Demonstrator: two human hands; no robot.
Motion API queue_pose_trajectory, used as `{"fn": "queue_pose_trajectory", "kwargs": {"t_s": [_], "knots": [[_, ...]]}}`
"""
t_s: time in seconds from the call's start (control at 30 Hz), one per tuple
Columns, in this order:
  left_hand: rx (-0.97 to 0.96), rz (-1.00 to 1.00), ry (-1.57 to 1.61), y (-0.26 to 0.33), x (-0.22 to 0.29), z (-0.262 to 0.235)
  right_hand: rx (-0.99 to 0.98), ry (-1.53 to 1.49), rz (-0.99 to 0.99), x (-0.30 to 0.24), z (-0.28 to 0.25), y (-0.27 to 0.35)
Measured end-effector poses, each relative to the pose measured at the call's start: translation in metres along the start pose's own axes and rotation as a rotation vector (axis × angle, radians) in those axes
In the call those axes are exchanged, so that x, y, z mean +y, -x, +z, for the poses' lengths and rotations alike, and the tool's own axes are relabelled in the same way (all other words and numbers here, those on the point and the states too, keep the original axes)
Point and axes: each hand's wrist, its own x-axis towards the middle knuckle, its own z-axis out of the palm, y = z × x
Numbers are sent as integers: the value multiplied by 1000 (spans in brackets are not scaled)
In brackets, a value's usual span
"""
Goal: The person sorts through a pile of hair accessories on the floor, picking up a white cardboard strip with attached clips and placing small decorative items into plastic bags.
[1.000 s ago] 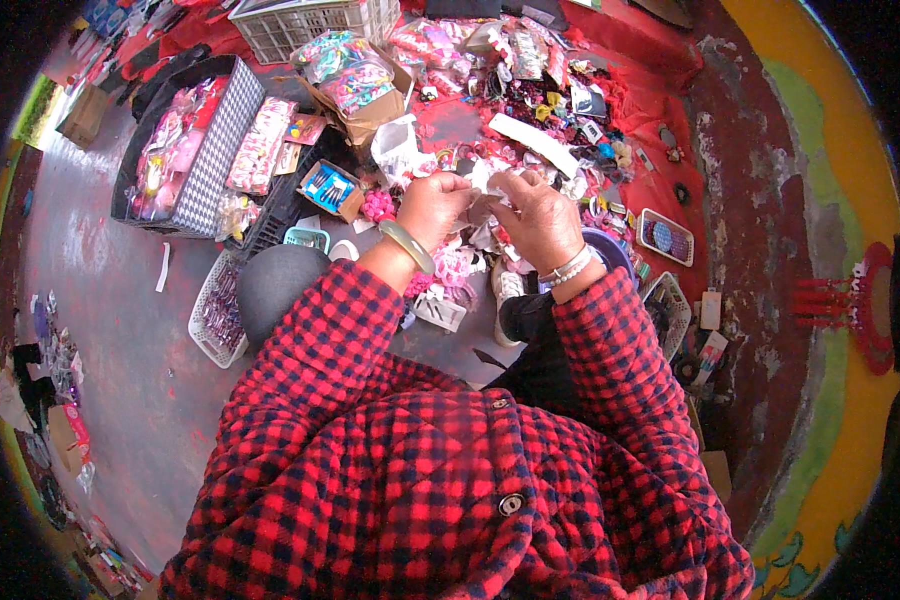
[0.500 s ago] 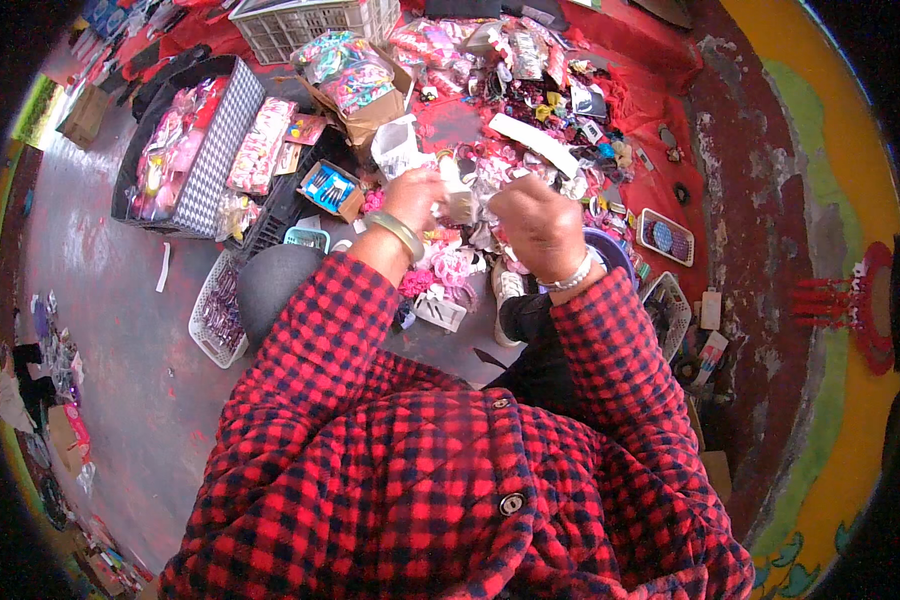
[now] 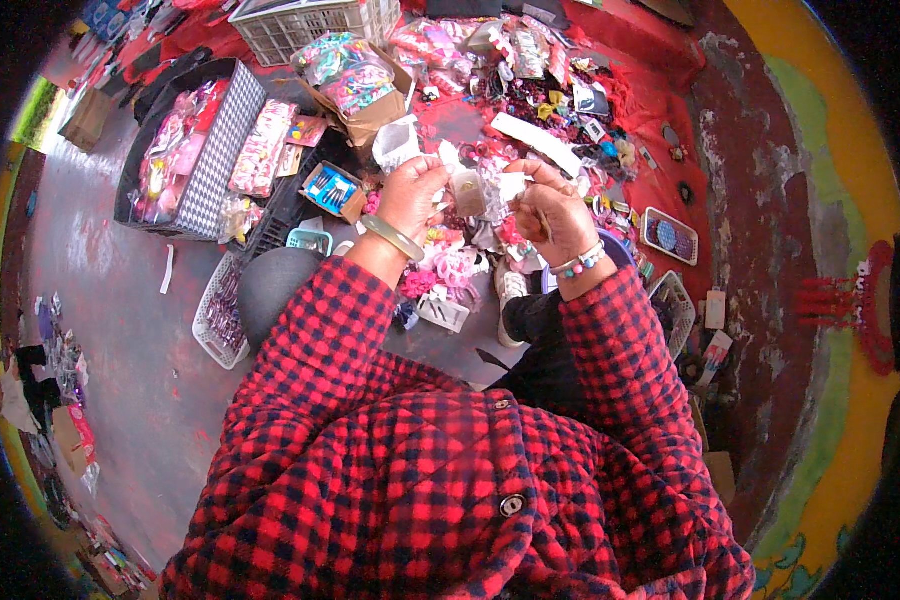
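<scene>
My left hand, a bangle at its wrist, pinches a small beige card with a white upper part. Close by on the right, my right hand has thumb and fingers closed on a small white tag. Both hands hover over a heap of pink and white hair accessories; whether anything joins the card to the tag is too small to tell. Below the hands lie pink fabric flowers and a white card.
Left of the heap stand an open box of blue packets, a checked fabric bin and a white basket. A cardboard box of colourful bags is farther off. On the right are a small white tray and the wall.
My right hand has turned, so its fingers and the white tag now show. My left hand has shifted slightly, and the beige card is more plainly visible.
</scene>
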Motion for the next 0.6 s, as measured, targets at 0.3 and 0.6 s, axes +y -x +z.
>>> {"fn": "queue_pose_trajectory", "kwargs": {"t_s": [0.3, 0.6], "knots": [[0, 190, -183, 5, -2, 9, 65, -24, 117, -1, 8, 3], [-76, 287, -516, 2, -15, 9, 47, 1393, -691, 8, 12, 5]]}}
